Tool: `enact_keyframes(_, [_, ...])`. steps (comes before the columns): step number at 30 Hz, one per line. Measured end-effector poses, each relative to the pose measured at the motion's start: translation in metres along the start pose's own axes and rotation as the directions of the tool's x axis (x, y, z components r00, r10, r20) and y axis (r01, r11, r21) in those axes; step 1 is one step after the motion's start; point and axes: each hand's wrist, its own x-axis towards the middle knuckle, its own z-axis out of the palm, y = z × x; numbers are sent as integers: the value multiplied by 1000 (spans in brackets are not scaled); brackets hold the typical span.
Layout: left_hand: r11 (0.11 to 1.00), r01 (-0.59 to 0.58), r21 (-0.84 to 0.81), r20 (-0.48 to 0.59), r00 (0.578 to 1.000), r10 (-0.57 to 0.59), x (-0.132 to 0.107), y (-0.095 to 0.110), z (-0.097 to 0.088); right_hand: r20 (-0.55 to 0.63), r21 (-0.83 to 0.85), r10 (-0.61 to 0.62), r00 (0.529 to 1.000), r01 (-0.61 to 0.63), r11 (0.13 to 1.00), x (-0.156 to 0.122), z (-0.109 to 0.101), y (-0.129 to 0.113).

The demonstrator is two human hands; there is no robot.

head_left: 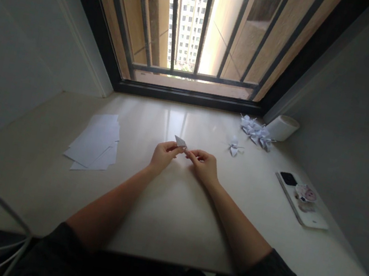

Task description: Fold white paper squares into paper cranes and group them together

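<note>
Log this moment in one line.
left hand: holding small folded white paper piece; right hand: touching its lower right end; left side: flat white paper sheets; right side: folded white paper pile, white rectangular phone

The left hand (163, 155) and right hand (207, 165) pinch a folded paper (180, 141). Left of that folded paper lie loose sheets (93, 140); right of it, a paper figure (234, 150), a heap of similar ones (256, 132), a white cylinder (281, 128) and a phone (295, 198); beyond it, a barred window (203, 32).
</note>
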Motion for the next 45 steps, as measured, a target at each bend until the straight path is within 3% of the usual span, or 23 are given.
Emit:
enact_keyframes(7, [1000, -4, -14, -13, 1000, 4, 0, -1, 0, 22, 18, 28, 999, -28, 999, 1, 0, 0])
enact_keyframes(14, [1000, -17, 26, -12, 1000, 17, 0, -3, 1, -52, -112, -82, 995, 76, 991, -4, 2, -3])
enact_keyframes(18, [1000, 8, 4, 2, 1000, -8, 1, -3, 1, -146, -175, -194, 970, 167, 970, -6, 3, -3])
enact_keyframes(22, [999, 30, -14, 24, 999, -30, 0, -3, 1, -145, -160, -284, 948, 261, 952, -6, 3, -2])
enact_keyframes(28, [997, 69, -44, 80, 995, -65, 1, -4, 0, -152, -136, -235, 960, 216, 967, -5, 2, -2])
enact_keyframes(32, [996, 22, -88, 184, 983, -5, 2, -5, 0, -196, -115, -155, 968, 134, 984, -4, 0, -1])
enact_keyframes(36, [998, 10, -69, 145, 989, 0, 2, -4, -1, -200, -30, -73, 977, 68, 997, -2, 0, 1])
enact_keyframes(45, [998, 22, -55, 106, 994, -17, 3, -8, -2, -220, -124, -188, 957, 164, 979, -10, 0, -7])
